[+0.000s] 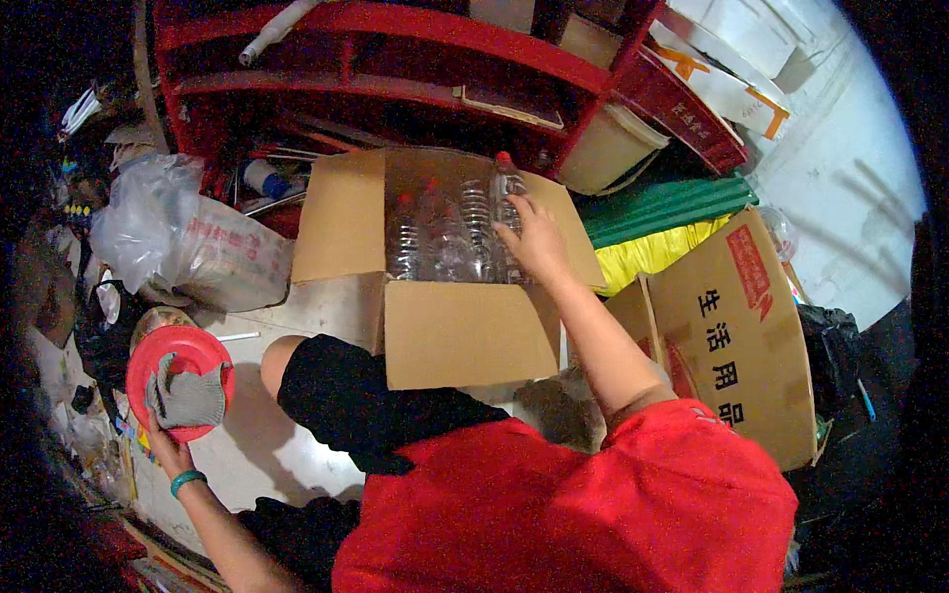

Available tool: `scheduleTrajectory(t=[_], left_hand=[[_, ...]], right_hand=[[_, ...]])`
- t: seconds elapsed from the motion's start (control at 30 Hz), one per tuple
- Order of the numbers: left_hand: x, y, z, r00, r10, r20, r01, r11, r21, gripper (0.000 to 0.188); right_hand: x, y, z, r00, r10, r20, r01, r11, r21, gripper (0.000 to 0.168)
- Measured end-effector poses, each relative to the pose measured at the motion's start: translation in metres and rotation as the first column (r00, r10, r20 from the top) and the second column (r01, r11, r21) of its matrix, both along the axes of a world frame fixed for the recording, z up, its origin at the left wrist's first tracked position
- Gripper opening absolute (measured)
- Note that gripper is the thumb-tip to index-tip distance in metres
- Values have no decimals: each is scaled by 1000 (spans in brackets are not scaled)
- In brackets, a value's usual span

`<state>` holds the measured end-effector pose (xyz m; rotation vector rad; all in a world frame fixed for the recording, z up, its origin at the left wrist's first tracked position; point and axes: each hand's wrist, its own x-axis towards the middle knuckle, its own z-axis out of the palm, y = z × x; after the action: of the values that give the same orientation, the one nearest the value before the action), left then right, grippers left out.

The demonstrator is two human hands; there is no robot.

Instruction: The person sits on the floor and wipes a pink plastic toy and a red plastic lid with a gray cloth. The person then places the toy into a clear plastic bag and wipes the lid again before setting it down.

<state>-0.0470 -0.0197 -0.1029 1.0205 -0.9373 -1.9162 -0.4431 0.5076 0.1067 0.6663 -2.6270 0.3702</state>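
My left hand (169, 448), a teal bracelet at its wrist, grips the rim of a red plastic basin (137, 374) with a grey cloth (194, 399) in it. An open cardboard box (471, 333) stands in front of me, its flaps spread. Inside stand several clear plastic bottles (447, 244), some with red caps. My right hand (535, 241) reaches over the box's right side, its fingers at an upright clear bottle with a red cap (507, 178). Whether the fingers close around this bottle cannot be told.
Behind the box is a red shelf unit (415, 37). A printed cardboard box (741, 333) leans at the right, near yellow plastic (660, 252) and a green corrugated item (667, 210). At the left lie a wrapped carton (237, 259) and a clear plastic bag (144, 222).
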Motion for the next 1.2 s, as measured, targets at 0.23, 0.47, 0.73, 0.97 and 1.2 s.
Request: scheduleTrajectory(t=[0.23, 0.47, 0.73, 0.97, 1.2], left_hand=[[-3, -4, 4, 1000, 8, -19, -7, 999, 37, 47], [-8, 3, 2, 996, -29, -82, 34, 998, 54, 48], [-13, 12, 10, 1000, 17, -19, -17, 1000, 9, 53], [-10, 5, 0, 993, -83, -89, 82, 997, -11, 50], [-8, -1, -6, 992, -60, -110, 64, 997, 33, 50]], right_hand=[[-7, -3, -10, 977, -212, 39, 190, 934, 302, 76], [-27, 14, 14, 982, -25, 185, 41, 996, -84, 69], [-17, 15, -12, 996, -83, 14, 75, 956, 284, 67], [-13, 8, -14, 988, -152, 31, 124, 890, 439, 65], [-4, -1, -3, 997, 10, -81, 13, 961, 275, 52]])
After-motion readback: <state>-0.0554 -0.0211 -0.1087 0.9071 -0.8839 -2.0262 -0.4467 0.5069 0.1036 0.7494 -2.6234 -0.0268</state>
